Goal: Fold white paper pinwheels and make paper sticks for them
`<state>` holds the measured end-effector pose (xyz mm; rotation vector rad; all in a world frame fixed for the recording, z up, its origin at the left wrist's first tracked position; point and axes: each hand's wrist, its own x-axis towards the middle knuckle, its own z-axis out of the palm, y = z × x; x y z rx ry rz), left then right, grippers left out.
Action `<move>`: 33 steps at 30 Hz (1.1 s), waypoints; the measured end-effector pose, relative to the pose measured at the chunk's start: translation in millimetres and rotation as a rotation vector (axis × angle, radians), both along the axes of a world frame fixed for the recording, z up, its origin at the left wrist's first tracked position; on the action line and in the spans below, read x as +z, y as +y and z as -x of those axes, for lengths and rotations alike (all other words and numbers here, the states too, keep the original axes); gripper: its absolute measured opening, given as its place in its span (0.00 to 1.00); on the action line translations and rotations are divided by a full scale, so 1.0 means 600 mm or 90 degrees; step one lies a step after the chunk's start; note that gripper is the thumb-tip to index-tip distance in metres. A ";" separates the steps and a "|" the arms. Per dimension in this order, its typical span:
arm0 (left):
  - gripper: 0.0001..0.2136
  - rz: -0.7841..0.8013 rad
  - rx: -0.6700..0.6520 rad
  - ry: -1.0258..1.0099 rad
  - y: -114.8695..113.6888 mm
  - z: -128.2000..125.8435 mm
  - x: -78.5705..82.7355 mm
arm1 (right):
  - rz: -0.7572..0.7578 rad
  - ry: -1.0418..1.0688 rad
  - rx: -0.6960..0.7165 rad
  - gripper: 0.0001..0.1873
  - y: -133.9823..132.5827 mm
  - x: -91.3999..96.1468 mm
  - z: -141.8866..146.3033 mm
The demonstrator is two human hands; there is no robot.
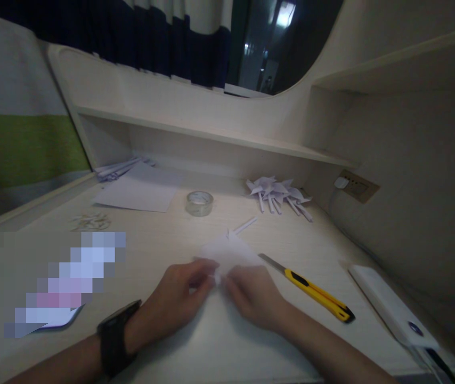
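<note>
My left hand [189, 288], with a black watch on its wrist, is closed in a pinch at the near edge of a white sheet of paper [231, 248]. Opposite it, my right hand [253, 293] has its fingers curled at the same edge, slightly blurred. Between the fingertips shows a small white bit of the paper; its exact shape is smeared. A thin rolled paper stick [245, 225] lies at the far corner of the sheet. To the right of my right hand is a yellow utility knife [317, 293] with its blade out.
Behind are a clear tape roll [199, 204], several paper pinwheels [277, 192], a flat paper stack [137, 189] and paper sticks [119, 169]. At left lie small pale pieces [90, 221] and a blurred-out device [59, 293]. A white power strip [391, 306] with cables stands right.
</note>
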<state>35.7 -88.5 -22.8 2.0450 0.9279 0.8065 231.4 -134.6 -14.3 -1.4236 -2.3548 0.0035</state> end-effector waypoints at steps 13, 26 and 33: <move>0.14 0.337 -0.065 -0.156 0.031 -0.001 -0.004 | 0.001 0.036 0.056 0.15 0.002 0.002 -0.010; 0.12 0.205 -0.139 -0.006 0.032 0.003 0.005 | -0.070 -0.120 0.098 0.05 0.003 -0.001 -0.023; 0.11 0.077 -0.158 0.024 0.028 0.006 -0.003 | -0.006 -0.119 0.093 0.05 -0.008 0.013 -0.019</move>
